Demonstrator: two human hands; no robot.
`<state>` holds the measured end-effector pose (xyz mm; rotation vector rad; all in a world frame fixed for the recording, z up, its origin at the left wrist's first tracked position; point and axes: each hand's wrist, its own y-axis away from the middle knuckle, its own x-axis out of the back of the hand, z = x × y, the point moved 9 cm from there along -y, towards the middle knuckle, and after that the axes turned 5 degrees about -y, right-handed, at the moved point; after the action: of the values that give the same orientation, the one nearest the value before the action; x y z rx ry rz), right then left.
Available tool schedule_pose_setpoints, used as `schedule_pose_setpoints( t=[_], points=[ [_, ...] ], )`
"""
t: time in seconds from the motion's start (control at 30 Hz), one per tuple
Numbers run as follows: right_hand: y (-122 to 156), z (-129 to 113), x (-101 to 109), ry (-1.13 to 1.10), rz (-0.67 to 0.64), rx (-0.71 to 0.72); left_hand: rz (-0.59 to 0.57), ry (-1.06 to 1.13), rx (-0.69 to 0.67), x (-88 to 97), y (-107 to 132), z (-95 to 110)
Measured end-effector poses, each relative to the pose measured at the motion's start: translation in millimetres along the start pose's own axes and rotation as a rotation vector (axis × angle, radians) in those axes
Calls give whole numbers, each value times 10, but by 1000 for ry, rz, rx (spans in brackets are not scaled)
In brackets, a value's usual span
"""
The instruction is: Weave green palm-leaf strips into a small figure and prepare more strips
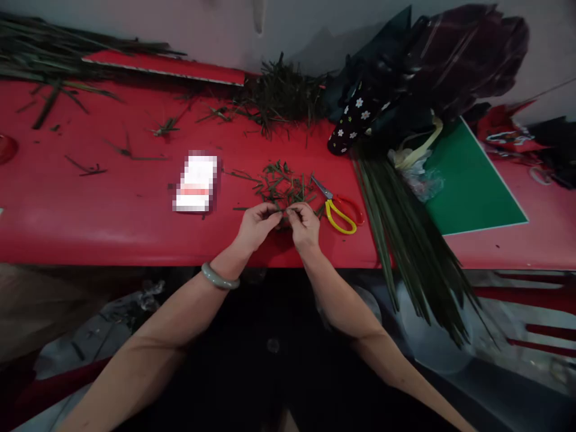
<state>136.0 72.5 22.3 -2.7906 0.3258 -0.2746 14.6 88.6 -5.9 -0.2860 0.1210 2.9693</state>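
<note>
Close together at the front of the red table (112, 237), my left hand (258, 225) and my right hand (305, 227) are both closed in a pinch. Between their fingertips is a small piece of green leaf strip (282, 212), mostly hidden by the fingers. Just beyond them lies a loose heap of short leaf cuttings (283, 183). Scissors (341, 211) with one yellow and one red handle rest to the right of my right hand, blades slightly apart. A grey-green bangle circles my left wrist.
A lit phone (197, 183) lies left of the hands. Long green leaves (405, 240) hang over the front edge at right, beside a green board (472, 192). Along the wall are a darker cuttings pile (288, 90), a floral-patterned umbrella (353, 120) and more leaves (54, 45).
</note>
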Motion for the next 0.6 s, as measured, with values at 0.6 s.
schedule_pose_setpoints(
  t=[0.6],
  points=[
    [85, 173, -209, 11, -202, -117, 82, 156, 11, 141, -44, -18]
  ],
)
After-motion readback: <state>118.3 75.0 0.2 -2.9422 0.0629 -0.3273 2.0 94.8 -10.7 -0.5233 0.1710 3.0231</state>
